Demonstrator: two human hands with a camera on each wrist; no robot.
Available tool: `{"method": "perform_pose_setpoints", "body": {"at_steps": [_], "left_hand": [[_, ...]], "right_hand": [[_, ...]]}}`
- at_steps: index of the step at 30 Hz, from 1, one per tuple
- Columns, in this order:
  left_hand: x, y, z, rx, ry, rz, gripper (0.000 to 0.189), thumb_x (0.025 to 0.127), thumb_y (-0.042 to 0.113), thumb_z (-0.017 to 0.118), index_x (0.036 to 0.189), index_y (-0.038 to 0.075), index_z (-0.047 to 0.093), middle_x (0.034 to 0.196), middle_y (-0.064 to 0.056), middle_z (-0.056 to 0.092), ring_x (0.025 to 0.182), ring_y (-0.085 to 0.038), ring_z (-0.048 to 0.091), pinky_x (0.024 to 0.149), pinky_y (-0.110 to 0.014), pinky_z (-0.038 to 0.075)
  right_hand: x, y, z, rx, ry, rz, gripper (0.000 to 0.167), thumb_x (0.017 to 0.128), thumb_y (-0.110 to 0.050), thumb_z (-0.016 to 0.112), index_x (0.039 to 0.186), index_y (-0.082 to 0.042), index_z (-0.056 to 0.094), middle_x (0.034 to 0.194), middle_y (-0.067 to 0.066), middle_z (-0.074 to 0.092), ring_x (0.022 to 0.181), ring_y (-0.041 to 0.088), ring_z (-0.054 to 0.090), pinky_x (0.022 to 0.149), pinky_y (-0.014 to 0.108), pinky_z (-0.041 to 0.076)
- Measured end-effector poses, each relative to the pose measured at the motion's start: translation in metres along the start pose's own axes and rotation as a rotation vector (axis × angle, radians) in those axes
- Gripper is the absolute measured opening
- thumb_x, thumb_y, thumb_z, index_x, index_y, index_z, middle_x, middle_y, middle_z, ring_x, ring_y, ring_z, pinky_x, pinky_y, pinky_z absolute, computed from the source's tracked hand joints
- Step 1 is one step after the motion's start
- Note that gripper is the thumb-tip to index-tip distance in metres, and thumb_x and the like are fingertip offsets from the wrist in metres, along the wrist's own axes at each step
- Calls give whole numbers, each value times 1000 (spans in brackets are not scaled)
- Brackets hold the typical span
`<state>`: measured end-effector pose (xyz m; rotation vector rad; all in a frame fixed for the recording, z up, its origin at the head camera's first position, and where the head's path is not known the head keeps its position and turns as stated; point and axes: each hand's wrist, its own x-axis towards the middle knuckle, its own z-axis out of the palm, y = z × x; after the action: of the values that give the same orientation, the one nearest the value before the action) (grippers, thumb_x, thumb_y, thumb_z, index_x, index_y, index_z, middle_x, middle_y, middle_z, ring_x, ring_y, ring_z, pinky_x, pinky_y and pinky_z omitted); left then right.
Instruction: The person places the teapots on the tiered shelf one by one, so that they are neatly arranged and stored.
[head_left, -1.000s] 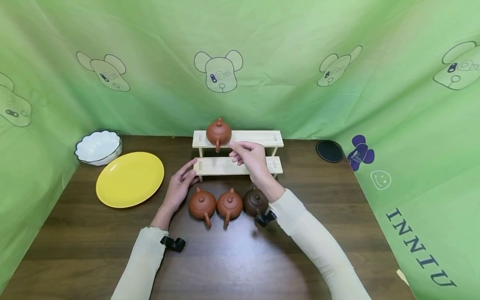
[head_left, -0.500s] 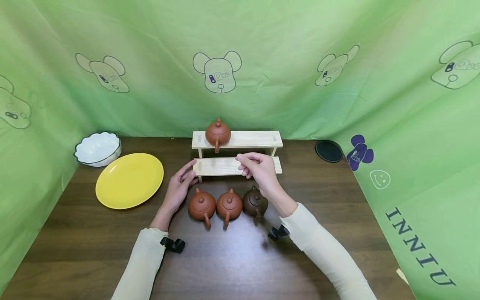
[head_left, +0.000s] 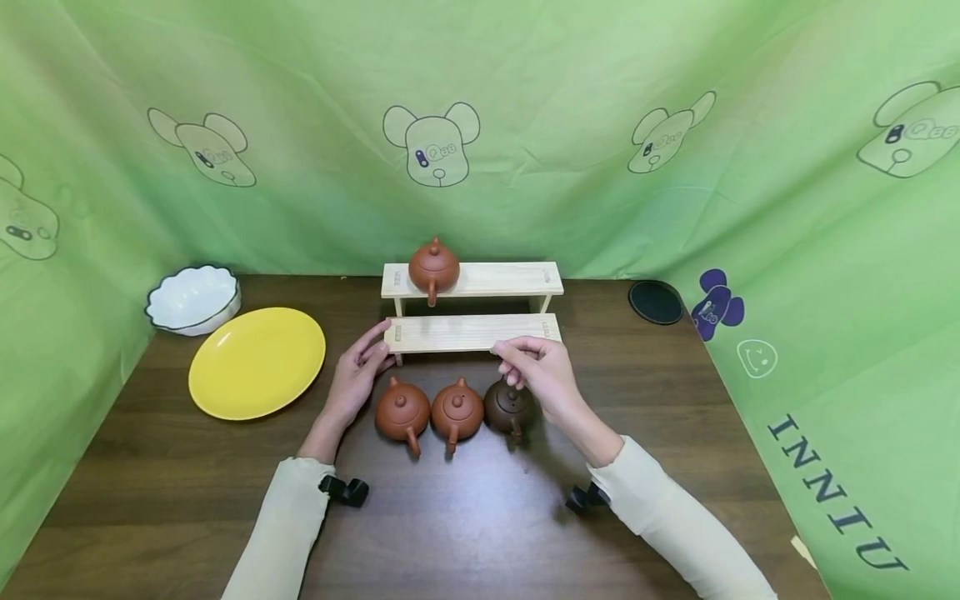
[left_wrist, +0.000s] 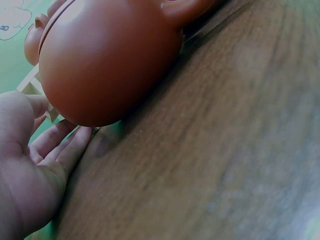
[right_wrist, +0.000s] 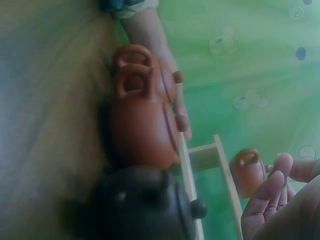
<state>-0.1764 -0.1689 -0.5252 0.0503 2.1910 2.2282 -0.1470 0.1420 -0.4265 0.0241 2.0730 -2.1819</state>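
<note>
At the left end of the two-step wooden stand (head_left: 457, 333), my left hand (head_left: 354, 382) holds the lower board, thumb at its front corner and index finger at the back one. A reddish-brown teapot (head_left: 433, 268) stands on the upper board. Three more teapots line up before the stand: a reddish one (head_left: 402, 412), a second reddish one (head_left: 457, 410) and a dark brown one (head_left: 507, 414). My right hand (head_left: 547, 377) hovers by the dark teapot's spout side, fingers loosely bent, thumb near the index finger, nothing between them in the right wrist view.
To the left are a yellow plate (head_left: 257, 363) and a white scalloped bowl (head_left: 193, 298) with a dark rim. A black round mat (head_left: 656, 302) lies at the back right. Green printed cloth (head_left: 525, 150) hangs behind the brown wooden table (head_left: 450, 533).
My right hand has drawn away from the teapot on the upper board, coming forward and right to the dark teapot. My left hand has kept its place on the stand.
</note>
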Motion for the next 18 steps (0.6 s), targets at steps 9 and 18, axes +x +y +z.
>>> {"method": "perform_pose_setpoints", "body": {"at_steps": [9,18], "left_hand": [[0,2,0,4,3,4,48,119,15,54,167,7,51,166,-18,53,119,6,67,107,-22,61],[0,0,0,16,7,-3,48,119,16,54,167,9,52,165,-18,54,118,5,68,107,-23,61]], "right_hand": [[-18,18,-20,-12,-24,20,16,105,-10,76,97,3,82,69,-2,71,55,5,57,48,14,46],[-40,32,-37,-27,-26,51,14,104,-8,77,92,1,79,68,-2,68,55,5,55,49,15,46]]}}
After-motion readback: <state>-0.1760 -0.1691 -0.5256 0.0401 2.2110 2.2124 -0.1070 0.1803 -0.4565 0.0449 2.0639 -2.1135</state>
